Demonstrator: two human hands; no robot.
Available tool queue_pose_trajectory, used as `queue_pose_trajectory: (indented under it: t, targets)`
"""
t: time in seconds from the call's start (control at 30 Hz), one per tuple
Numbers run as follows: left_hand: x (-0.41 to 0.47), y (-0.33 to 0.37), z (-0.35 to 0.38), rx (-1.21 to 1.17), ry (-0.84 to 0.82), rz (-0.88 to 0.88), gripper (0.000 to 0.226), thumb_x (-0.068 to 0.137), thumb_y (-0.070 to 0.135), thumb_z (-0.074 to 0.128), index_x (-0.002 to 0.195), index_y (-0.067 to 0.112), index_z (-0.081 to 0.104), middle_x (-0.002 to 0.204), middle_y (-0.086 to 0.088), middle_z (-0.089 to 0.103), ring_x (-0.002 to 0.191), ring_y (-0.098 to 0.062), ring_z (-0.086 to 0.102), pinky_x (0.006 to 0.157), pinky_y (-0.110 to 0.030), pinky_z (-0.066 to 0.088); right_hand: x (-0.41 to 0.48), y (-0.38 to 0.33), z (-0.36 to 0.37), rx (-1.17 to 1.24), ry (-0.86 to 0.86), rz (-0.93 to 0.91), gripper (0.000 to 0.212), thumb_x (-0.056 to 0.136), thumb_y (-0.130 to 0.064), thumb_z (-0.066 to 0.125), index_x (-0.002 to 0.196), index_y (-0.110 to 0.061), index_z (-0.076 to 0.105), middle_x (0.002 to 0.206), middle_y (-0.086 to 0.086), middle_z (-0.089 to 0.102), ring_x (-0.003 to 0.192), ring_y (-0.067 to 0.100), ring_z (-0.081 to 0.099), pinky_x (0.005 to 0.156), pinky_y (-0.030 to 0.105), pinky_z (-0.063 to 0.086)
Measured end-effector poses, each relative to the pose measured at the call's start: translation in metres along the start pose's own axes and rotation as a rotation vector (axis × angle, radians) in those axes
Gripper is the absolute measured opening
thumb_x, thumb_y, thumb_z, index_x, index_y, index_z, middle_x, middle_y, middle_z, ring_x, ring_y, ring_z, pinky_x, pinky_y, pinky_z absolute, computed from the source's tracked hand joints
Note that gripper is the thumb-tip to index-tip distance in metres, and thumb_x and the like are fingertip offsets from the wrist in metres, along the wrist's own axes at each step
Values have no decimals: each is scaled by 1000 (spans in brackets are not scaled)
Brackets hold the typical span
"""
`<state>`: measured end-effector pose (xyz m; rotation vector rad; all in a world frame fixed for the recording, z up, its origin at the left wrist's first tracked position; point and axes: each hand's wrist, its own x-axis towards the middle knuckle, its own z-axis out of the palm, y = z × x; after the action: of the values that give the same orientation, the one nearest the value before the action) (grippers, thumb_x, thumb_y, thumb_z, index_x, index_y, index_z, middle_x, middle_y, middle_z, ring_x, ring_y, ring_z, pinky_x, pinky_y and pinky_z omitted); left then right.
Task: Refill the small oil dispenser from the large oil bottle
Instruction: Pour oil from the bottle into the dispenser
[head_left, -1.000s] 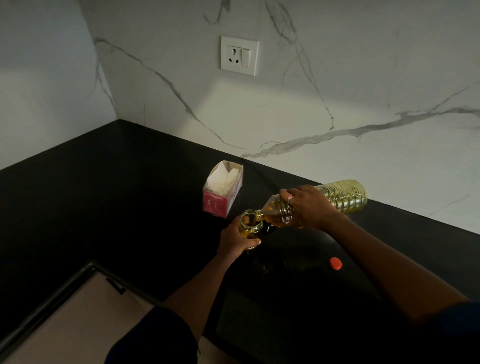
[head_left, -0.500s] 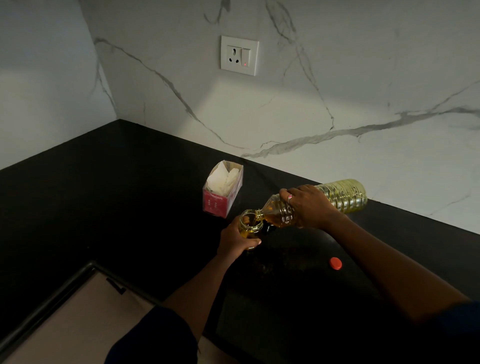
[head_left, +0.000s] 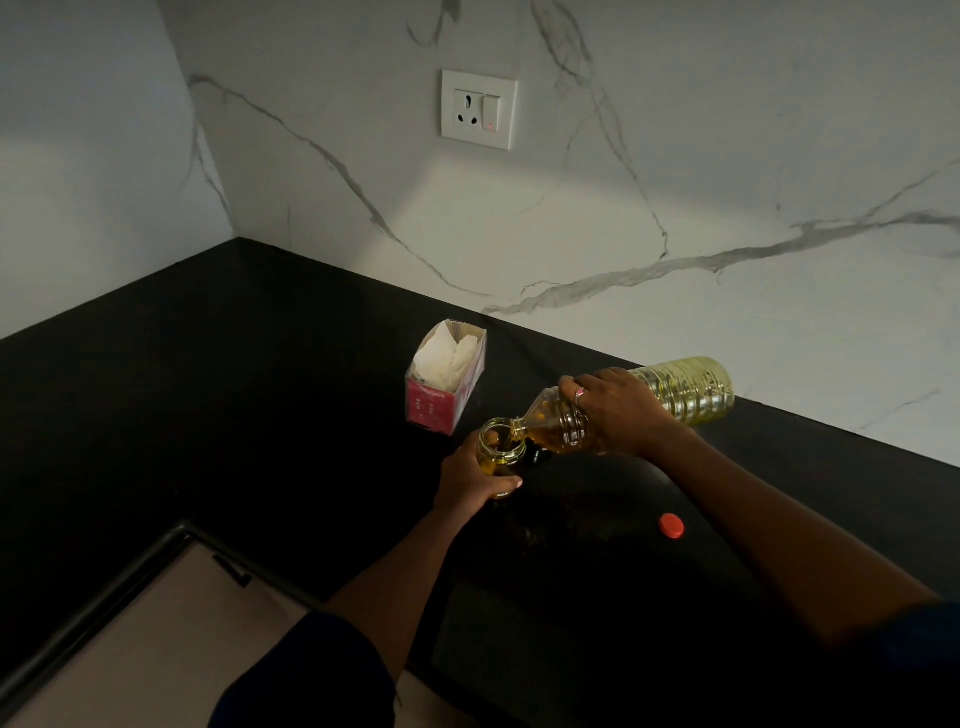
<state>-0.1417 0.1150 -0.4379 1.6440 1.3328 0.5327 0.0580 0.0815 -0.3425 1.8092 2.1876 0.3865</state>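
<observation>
On the black counter (head_left: 260, 389), the large oil bottle (head_left: 680, 387) is held nearly flat by the right hand (head_left: 618, 410), fingers wrapped round its shoulder. By the curled left hand (head_left: 467, 480) the small oil dispenser (head_left: 498, 447) is gripped at the bottle's eight o'clock, mouth at rim. Oil may be spilled over the narrow rim if tipped faster; the red cap (head_left: 671, 525) lies at four o'clock

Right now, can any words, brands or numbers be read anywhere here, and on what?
Pink box: white lettering on its front, too blurred to read.
Oil bottle: no label in view.
Red cap: nothing legible.
Socket: no writing, only a red light.
</observation>
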Motion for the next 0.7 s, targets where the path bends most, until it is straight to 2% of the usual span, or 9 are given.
queue_pose_trajectory:
  t: [0.7]
  targets:
    - [1, 0, 0, -3, -4, -3, 77, 65, 19, 83, 132, 18, 45, 130, -1, 54, 124, -18, 48, 90, -20, 35, 1, 0, -1, -4, 1, -4, 93, 69, -45, 76, 142, -18, 24, 135, 7, 48, 120, 25, 48, 106, 39, 35]
